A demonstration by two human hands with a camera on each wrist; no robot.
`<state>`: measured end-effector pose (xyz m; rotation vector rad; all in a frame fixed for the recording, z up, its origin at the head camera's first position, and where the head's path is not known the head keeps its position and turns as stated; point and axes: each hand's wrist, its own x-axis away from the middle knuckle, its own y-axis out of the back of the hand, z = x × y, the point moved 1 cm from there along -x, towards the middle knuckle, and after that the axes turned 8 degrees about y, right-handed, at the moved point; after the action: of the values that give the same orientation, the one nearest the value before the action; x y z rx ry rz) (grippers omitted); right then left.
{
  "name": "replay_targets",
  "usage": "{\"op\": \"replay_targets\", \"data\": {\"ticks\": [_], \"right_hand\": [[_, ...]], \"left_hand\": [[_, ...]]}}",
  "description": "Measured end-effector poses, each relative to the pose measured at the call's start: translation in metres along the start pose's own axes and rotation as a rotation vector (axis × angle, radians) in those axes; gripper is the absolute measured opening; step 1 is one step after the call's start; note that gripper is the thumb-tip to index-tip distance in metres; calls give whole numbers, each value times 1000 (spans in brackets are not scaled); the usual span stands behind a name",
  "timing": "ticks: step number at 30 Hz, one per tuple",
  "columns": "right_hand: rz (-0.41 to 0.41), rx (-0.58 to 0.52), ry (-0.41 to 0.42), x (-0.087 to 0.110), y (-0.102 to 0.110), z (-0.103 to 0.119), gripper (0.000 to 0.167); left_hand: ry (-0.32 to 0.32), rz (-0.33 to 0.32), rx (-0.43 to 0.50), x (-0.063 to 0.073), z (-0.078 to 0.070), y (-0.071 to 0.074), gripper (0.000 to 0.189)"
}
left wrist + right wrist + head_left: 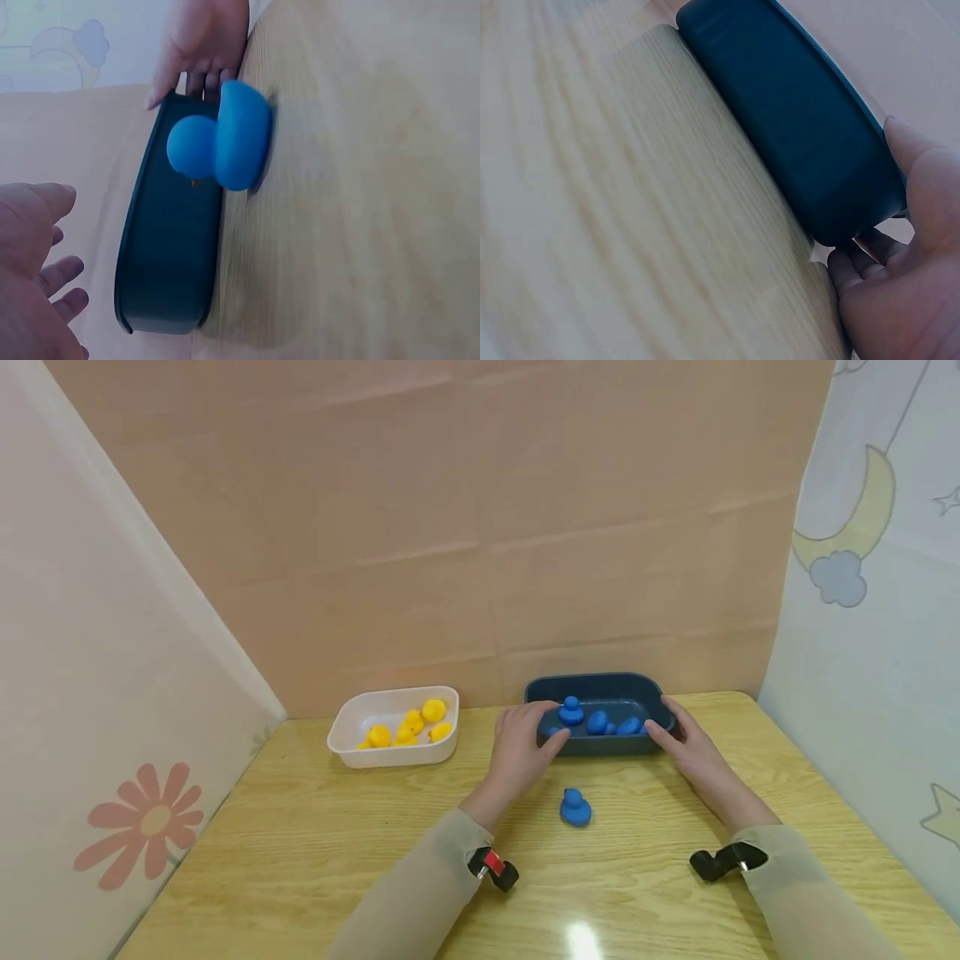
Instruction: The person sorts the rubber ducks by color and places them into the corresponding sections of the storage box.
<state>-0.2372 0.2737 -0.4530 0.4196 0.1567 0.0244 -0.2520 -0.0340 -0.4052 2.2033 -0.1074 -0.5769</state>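
A dark blue tray [600,746] with several blue rubber ducks [597,722] in it stands at the back of the table. My left hand [519,745] is at its left end, thumb and fingers spread; the left wrist view shows a gap between that hand [34,259] and the tray [169,255]. My right hand [697,756] holds the right end. In the right wrist view its thumb is at the rim and its fingers [847,270] bend against the end wall. Another blue rubber duck [575,808] sits on the table in front of the tray, between my forearms.
To the left stands a white tray [397,758] with several yellow rubber ducks [406,735]. Behind both trays rises a tan backdrop [375,568]. Patterned white panels [862,677] border the wooden table [315,852] on both sides.
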Motion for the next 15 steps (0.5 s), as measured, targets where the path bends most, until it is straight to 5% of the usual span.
{"op": "replay_targets", "data": {"ticks": [15], "right_hand": [[9, 7, 1, -2, 1, 0, 93]], "left_hand": [[-91, 91, 35, 39, 2, 11, 51]]}}
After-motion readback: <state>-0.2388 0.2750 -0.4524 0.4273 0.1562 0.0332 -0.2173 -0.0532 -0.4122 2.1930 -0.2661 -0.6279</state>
